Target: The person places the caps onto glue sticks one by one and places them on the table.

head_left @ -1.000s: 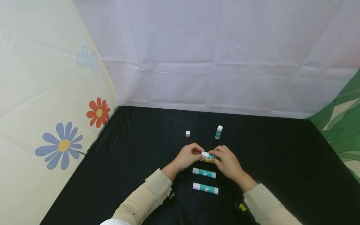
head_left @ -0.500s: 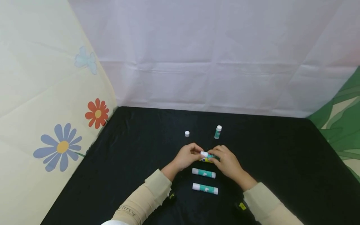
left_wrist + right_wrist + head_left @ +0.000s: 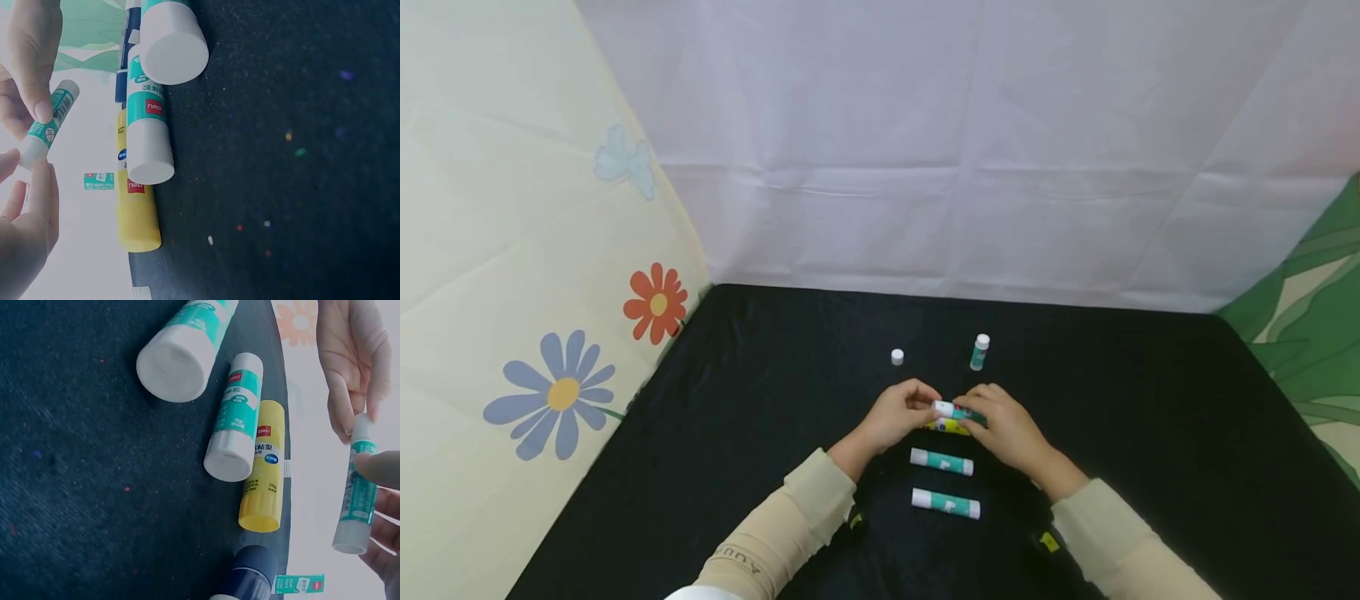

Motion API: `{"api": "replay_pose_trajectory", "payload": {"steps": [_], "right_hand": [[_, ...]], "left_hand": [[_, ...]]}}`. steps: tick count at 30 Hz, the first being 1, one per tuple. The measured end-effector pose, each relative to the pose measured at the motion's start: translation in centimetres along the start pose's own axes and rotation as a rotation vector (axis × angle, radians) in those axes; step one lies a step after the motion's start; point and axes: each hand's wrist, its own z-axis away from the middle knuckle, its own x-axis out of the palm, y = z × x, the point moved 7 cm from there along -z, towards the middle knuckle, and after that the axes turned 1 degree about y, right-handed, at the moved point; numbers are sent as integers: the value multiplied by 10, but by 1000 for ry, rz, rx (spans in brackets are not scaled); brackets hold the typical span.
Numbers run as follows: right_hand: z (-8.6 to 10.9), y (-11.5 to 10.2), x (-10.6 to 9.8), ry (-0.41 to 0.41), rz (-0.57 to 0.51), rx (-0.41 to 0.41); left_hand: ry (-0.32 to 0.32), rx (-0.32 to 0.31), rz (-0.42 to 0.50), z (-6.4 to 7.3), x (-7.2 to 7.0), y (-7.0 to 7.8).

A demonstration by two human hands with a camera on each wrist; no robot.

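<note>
Both hands hold one green-and-white glue stick (image 3: 951, 411) above the black table. Finger and thumb of the left hand (image 3: 891, 417) pinch its white cap end (image 3: 362, 427). The right hand (image 3: 1006, 429) grips the green barrel (image 3: 357, 494) from the other side, its thumb across the label. A yellow glue stick (image 3: 262, 465) lies just beneath the hands, partly covered in the head view. Closer to the body lie two more green-and-white glue sticks, a middle one (image 3: 942, 462) and a front one (image 3: 946, 503), side by side.
Beyond the hands, a small white cap (image 3: 897, 357) sits on the table (image 3: 775, 375), with a green-and-white glue stick (image 3: 980, 352) standing upright to its right. A dark blue glue stick (image 3: 251, 574) shows in the right wrist view. White cloth (image 3: 850, 167) hangs behind the table.
The head view has drifted slightly, so things appear a little further left. Both hands keep their hold on the glue stick, with hardly any movement.
</note>
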Motion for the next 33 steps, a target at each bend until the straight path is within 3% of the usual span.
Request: {"api": "replay_pose_trajectory", "payload": {"steps": [3,9,33], "right_hand": [[1,3,-1,-7,-1,18],[3,10,-2,-4,6,43],[11,51,4,-114,33,282]], "left_hand": [[4,-14,6,-5,-1,-9],[17,-21,15,-6,-2,-11],[49,-47,-46,0,-20,-8]]}}
